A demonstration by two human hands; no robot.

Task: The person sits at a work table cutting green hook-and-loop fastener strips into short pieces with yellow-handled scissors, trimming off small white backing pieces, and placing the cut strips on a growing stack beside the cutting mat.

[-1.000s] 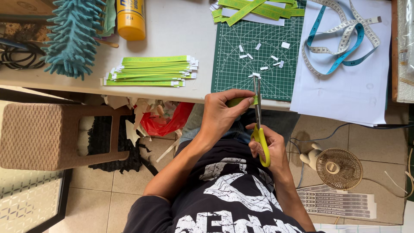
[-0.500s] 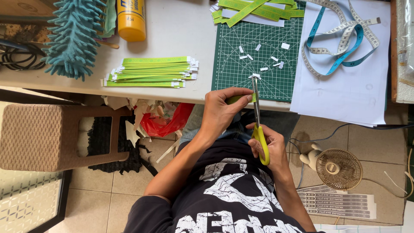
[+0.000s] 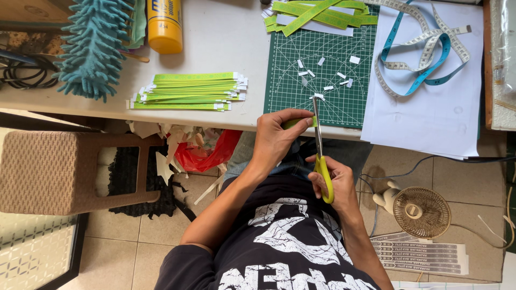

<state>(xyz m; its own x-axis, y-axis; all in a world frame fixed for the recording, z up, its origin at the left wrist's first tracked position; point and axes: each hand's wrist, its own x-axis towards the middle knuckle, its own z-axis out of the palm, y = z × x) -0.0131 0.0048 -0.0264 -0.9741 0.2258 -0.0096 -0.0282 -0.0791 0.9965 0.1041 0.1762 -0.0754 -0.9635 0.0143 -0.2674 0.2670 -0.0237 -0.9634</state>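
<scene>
**Scissors at the strip's end**

Your left hand [image 3: 277, 140] pinches a green paper strip [image 3: 297, 122] at the bench [image 3: 215, 48] edge. Your right hand [image 3: 334, 182] grips yellow-handled scissors [image 3: 321, 161], blades nearly closed, tips just beside the strip, over the cutting mat [image 3: 322, 102].

Matt green paper strips [image 3: 188, 91], metal-bladed scissors [image 3: 321, 156] with glossy yellow plastic handles, matt rubbery cutting mat [image 3: 322, 70]

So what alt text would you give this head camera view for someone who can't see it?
A person's left hand holds a green strip while the right hand snips it with yellow-handled scissors over a green cutting mat. A stack of green strips lies nearby.
</scene>
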